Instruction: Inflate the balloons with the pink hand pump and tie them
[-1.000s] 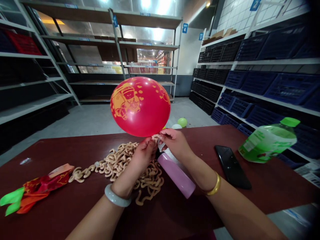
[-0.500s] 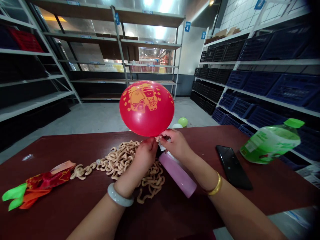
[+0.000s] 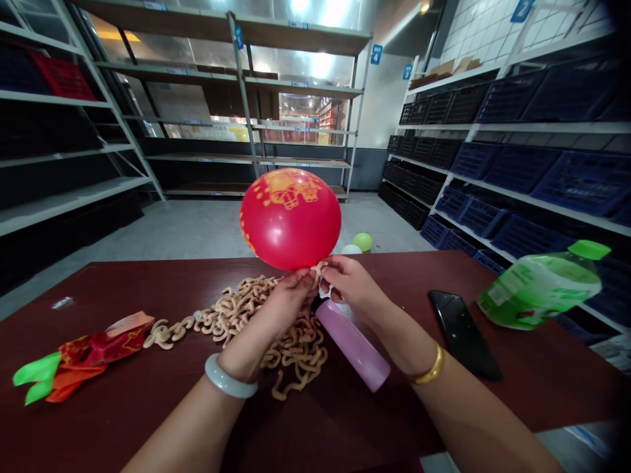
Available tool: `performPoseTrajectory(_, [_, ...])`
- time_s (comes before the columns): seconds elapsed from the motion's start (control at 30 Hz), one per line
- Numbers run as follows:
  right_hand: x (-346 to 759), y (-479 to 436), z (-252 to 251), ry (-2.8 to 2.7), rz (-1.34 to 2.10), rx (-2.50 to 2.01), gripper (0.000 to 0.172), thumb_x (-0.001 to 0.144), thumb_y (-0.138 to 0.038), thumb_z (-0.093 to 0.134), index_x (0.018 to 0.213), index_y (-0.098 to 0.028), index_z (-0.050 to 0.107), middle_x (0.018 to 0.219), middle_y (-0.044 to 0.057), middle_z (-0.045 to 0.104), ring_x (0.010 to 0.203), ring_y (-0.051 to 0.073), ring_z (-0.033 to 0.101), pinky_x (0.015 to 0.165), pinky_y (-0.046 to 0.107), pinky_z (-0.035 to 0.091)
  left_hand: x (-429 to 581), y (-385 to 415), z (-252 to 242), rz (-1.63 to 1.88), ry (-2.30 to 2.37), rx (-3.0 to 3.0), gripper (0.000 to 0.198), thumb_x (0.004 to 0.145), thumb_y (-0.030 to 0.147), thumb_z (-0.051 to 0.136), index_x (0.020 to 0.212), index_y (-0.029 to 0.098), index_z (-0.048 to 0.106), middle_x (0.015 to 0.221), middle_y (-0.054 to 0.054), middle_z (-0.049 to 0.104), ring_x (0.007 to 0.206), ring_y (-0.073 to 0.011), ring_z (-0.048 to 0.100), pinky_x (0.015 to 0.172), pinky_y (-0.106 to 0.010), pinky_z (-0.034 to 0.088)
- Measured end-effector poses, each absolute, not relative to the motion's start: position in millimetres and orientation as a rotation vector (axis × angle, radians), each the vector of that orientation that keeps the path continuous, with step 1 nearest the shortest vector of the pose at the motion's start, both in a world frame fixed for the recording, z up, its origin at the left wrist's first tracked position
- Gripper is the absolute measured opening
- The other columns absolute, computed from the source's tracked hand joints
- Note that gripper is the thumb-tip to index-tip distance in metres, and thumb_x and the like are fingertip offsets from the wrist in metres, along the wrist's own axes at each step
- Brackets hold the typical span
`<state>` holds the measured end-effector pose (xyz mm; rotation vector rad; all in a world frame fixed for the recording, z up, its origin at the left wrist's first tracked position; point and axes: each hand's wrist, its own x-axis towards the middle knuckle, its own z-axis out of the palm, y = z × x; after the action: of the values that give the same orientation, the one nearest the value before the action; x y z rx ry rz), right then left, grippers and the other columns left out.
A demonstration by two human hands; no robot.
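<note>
A red inflated balloon (image 3: 290, 220) with yellow printing hangs over the table's far edge, its neck low by my fingers. My left hand (image 3: 290, 295), with a pale bangle at the wrist, is closed in a pinch at the balloon's neck. Close beside it, my right hand (image 3: 352, 282) pinches a small beige curled piece (image 3: 319, 268) against the neck; the exact hold is partly hidden by the fingers. Under and left of my hands lies a heap of similar beige curled pieces (image 3: 241, 305). A pink-purple bottle (image 3: 352, 345) lies below my right hand.
On the brown table (image 3: 162, 282) lie several deflated balloons (image 3: 93, 355) at left, a black phone (image 3: 463, 332) and a green jug (image 3: 542, 289) at right. A green balloon (image 3: 363, 242) is on the floor beyond. Shelves with dark crates (image 3: 517, 167) stand around.
The balloon has tilted and turned, its print shifting up and left. My fingers have moved slightly at its neck, and the beige piece shows more clearly. The view has shifted a little.
</note>
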<state>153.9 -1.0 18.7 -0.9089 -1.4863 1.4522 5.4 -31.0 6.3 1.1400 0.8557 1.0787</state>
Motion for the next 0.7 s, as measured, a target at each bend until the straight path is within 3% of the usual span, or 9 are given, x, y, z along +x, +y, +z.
performPoseTrajectory(0.13, [146, -4, 15, -1.369, 1.424, -0.986, 0.016, 0.082, -0.036, 0.061, 0.084, -0.021, 0.055, 0.052, -0.006, 0.051, 0.041, 0.009, 0.041, 0.039, 0.021, 0.029, 8, -25, -6, 1.235, 0.936, 1.374, 0.042, 0.088, 0.058, 0.062, 0.078, 0.018, 0.060, 0.069, -0.002, 0.053, 0.061, -0.0139, 0.047, 0.054, -0.025, 0.038])
performPoseTrajectory(0.23, [145, -4, 13, -1.368, 1.413, -0.975, 0.013, 0.080, -0.033, 0.060, 0.080, -0.021, 0.056, 0.054, -0.005, 0.053, 0.045, 0.010, 0.047, 0.040, 0.020, 0.032, 11, -21, -12, 1.287, 0.917, 1.505, 0.040, 0.093, 0.055, 0.055, 0.078, 0.019, 0.060, 0.075, -0.005, 0.059, 0.069, -0.0176, 0.054, 0.065, -0.028, 0.045])
performPoseTrajectory(0.4, [149, -4, 12, -1.481, 1.184, -1.038, 0.014, 0.078, -0.032, 0.064, 0.073, -0.020, 0.058, 0.051, -0.005, 0.054, 0.040, 0.010, 0.047, 0.039, 0.022, 0.035, 10, -20, -5, 1.291, 0.941, 1.785, 0.041, 0.098, 0.049, 0.050, 0.072, 0.019, 0.060, 0.069, -0.004, 0.059, 0.068, -0.0177, 0.054, 0.070, -0.030, 0.045])
performPoseTrajectory(0.7, [149, -1, 17, -1.363, 1.381, -1.021, 0.011, 0.081, -0.026, 0.058, 0.072, -0.019, 0.059, 0.051, -0.003, 0.052, 0.045, 0.011, 0.048, 0.041, 0.023, 0.037, 15, -28, -11, 1.253, 0.928, 1.507, 0.038, 0.094, 0.056, 0.055, 0.081, 0.020, 0.059, 0.068, -0.001, 0.054, 0.055, -0.0125, 0.041, 0.050, -0.026, 0.033])
